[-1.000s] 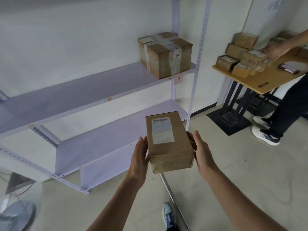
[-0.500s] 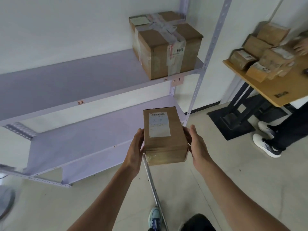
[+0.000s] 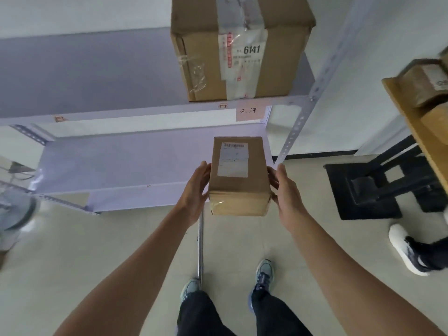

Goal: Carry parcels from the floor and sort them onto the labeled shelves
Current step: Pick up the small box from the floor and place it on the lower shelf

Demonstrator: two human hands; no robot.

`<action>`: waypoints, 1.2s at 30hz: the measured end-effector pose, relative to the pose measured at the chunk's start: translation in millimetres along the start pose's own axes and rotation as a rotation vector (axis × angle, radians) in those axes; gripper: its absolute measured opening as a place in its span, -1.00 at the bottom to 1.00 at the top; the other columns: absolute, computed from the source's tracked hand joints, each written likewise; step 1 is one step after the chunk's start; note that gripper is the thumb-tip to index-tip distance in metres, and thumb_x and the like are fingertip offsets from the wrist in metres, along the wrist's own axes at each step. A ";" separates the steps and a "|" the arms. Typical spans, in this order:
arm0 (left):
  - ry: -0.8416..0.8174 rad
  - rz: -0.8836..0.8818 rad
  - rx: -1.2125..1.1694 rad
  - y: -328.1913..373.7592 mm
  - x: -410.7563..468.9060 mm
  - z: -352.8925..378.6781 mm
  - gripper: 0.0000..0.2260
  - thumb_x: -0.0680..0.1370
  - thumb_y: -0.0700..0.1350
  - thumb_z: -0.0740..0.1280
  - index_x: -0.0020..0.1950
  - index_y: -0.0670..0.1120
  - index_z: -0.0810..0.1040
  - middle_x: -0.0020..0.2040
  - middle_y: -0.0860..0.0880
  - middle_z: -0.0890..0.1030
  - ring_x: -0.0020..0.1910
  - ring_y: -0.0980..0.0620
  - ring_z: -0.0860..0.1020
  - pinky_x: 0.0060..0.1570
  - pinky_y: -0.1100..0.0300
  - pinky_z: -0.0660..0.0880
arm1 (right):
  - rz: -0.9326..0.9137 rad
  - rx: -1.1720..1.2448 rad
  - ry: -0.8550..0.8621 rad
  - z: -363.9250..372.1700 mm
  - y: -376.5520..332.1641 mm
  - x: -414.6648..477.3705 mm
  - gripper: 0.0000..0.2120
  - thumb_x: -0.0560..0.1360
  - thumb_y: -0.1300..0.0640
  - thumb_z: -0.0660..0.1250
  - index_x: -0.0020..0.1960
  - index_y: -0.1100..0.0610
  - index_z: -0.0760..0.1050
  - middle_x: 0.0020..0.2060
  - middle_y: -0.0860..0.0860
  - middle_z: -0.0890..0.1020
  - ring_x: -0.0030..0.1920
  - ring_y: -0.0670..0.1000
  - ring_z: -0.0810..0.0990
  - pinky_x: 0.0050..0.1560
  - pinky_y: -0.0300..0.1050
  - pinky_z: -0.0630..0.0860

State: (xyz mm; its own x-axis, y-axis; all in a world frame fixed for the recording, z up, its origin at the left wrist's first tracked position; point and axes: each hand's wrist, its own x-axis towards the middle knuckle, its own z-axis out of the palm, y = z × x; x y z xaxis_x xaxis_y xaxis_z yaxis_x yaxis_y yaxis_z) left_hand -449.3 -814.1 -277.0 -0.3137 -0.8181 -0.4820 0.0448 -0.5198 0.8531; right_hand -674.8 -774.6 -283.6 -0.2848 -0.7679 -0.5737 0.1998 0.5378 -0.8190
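Note:
I hold a small brown cardboard parcel point(image 3: 238, 187) with a white barcode label on top, in front of the lower shelf point(image 3: 116, 163) of a pale purple metal rack. My left hand point(image 3: 197, 187) presses its left side and my right hand point(image 3: 282, 190) its right side. On the upper shelf point(image 3: 84, 76) stands a large taped box point(image 3: 240, 49) marked 6141. A pink handwritten label point(image 3: 249, 112) is stuck on that shelf's front edge below the box.
The rack's right upright point(image 3: 298, 124) stands beside the parcel. A wooden table point(image 3: 417, 127) with more parcels point(image 3: 426, 83) is at the right, on a black base point(image 3: 371, 190). Another person's shoe point(image 3: 407, 251) is on the floor at right. My feet point(image 3: 264, 275) are below.
I have stepped closer to the rack, and the view has tilted down. The parcel, still held in both hands, now hangs in front of the lower shelf's right end.

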 end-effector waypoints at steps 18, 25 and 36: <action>0.178 -0.175 0.001 -45.5 178.8 -0.8 -0.35 0.63 0.45 -0.05 0.58 0.19 0.43 0.51 0.16 0.51 0.50 0.00 0.42 0.53 -0.29 0.20 | 0.065 -0.200 -0.101 -5.0 13.1 198.9 -0.37 0.60 -0.37 0.00 0.45 -0.05 0.50 0.37 -0.05 0.59 0.36 0.03 0.55 0.45 0.10 0.41; 0.093 -0.201 -0.072 -69.3 241.2 -6.5 -0.25 0.61 0.47 -0.15 0.70 0.13 0.22 0.64 0.13 0.35 0.63 -0.02 0.28 0.60 -0.29 0.10 | 0.010 -0.188 -0.102 8.1 39.5 262.6 -0.06 0.30 -0.58 0.02 0.53 -0.11 0.39 0.52 -0.13 0.45 0.52 -0.03 0.39 0.55 0.14 0.29; 0.127 -0.193 -0.108 -100.5 284.3 -3.2 -0.21 0.60 0.49 -0.09 0.73 0.10 0.11 0.70 0.09 0.24 0.68 -0.01 0.16 0.63 -0.25 0.03 | -0.029 -0.143 -0.174 6.5 68.1 303.0 -0.34 0.64 -0.36 -0.17 0.50 -0.07 0.42 0.43 -0.07 0.54 0.46 -0.03 0.46 0.55 0.09 0.30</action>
State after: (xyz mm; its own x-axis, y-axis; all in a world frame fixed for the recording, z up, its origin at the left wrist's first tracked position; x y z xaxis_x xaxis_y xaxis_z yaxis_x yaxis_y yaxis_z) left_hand -540.0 -995.3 -500.4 -0.2048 -0.7219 -0.6610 0.0992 -0.6872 0.7197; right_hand -741.4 -973.0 -513.2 -0.1197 -0.8258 -0.5511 0.0551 0.5487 -0.8342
